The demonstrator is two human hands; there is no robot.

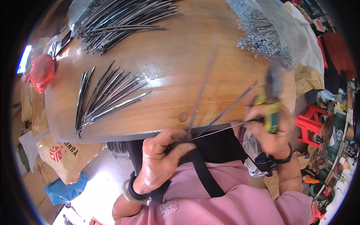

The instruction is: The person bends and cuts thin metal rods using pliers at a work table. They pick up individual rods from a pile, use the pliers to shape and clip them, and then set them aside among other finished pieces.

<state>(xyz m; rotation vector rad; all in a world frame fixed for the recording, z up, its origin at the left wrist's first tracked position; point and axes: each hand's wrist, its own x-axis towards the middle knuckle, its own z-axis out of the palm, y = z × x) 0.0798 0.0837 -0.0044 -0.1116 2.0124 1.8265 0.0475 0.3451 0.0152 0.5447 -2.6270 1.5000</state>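
The left hand (159,159) pinches the ends of a few thin metal strips (225,111) between thumb and fingers, right at the near edge of the worktop (168,75). The strips spread from that pinch: two slant out over the wood, one of them blurred, and a finer, brighter one runs toward the right hand (272,129). That hand is wrapped around a yellow-and-dark hand tool (272,116) near the worktop's right edge; its head is too smeared to make out, and I cannot tell whether it bites on the bright strip.

The strips look light, stiff lengthwise yet springy, and probably slick (their faces catch the light), so a firm pinch close to the gathered ends should suit them best; the long free ends would likely whip about. They look hard to break, though thin enough to bend.

More strips lie in a loose fan (108,99) by the near left corner, and a thicker heap (127,22) sits toward the far left. At the far right, a clear plastic bag (290,28) lies open around a mass of thin pieces with knobbed ends (258,35). Past the left edge is a red bag (42,73), its contents hidden; below the near left corner, a tan printed bag (67,161) likewise shows nothing inside.
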